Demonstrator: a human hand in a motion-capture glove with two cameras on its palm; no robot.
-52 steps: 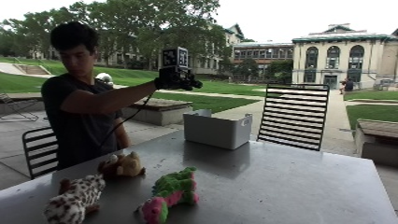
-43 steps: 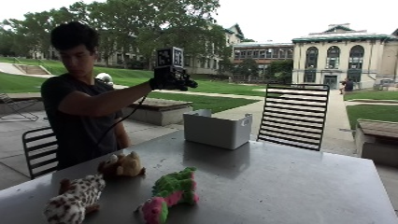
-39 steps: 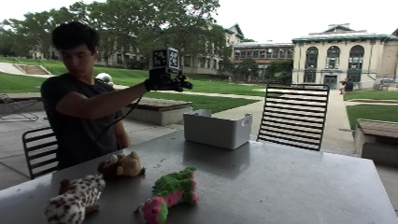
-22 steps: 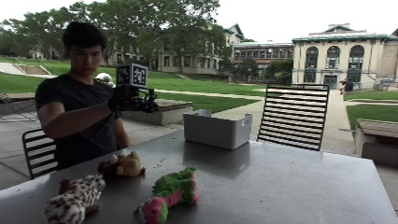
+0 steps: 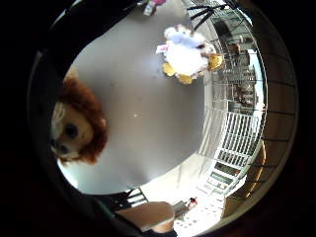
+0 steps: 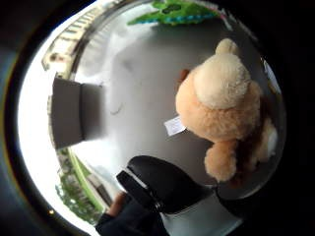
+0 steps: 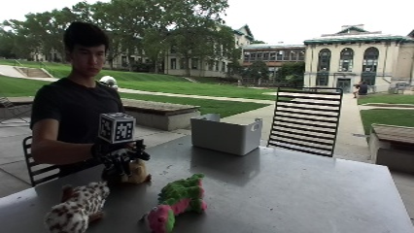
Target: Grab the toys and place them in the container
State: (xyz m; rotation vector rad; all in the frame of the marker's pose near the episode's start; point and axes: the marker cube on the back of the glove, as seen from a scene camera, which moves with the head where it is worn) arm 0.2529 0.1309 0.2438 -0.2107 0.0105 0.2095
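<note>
Outside view, left to right: a spotted toy (image 7: pixel 74 209) lies at the table's (image 7: pixel 310 194) 8 o'clock edge. The gloved right hand (image 7: pixel 116 156) hangs over the tan bear (image 7: pixel 134 172), just behind it; whether its fingers are spread or pinching cannot be told. A green toy (image 7: pixel 178 199) lies at 5 o'clock of the bear, and the container (image 7: pixel 225 134) stands well apart at 2 o'clock. A grab on loose fur alone could probably let the bear drop short of it.
</note>
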